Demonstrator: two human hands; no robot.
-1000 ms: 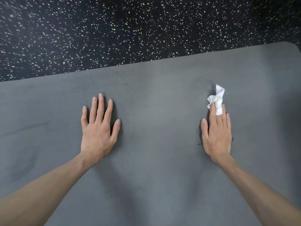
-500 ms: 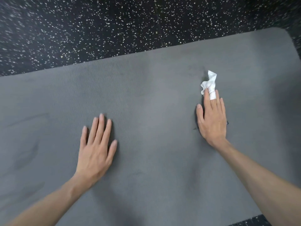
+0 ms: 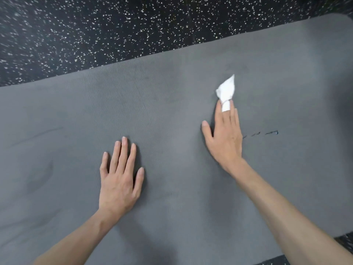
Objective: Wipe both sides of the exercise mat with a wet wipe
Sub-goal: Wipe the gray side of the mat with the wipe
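A grey ribbed exercise mat (image 3: pixel 172 104) lies flat on the floor and fills most of the view. My left hand (image 3: pixel 120 178) rests palm down on it, fingers spread, holding nothing. My right hand (image 3: pixel 225 136) lies flat on the mat further out, fingers extended, with a crumpled white wet wipe (image 3: pixel 226 92) wrapped around a fingertip and sticking out beyond the fingers. The wipe touches the mat surface.
Black rubber floor with white speckles (image 3: pixel 114 31) runs along the mat's far edge and shows at the lower right corner. A short dashed tear or mark (image 3: pixel 267 133) sits on the mat just right of my right hand. The mat's rounded corner is at the upper right.
My right hand has slid the wipe to the left and slightly away from me, uncovering the dashed mark beside it. The view shifted, so my left hand appears lower and more to the right.
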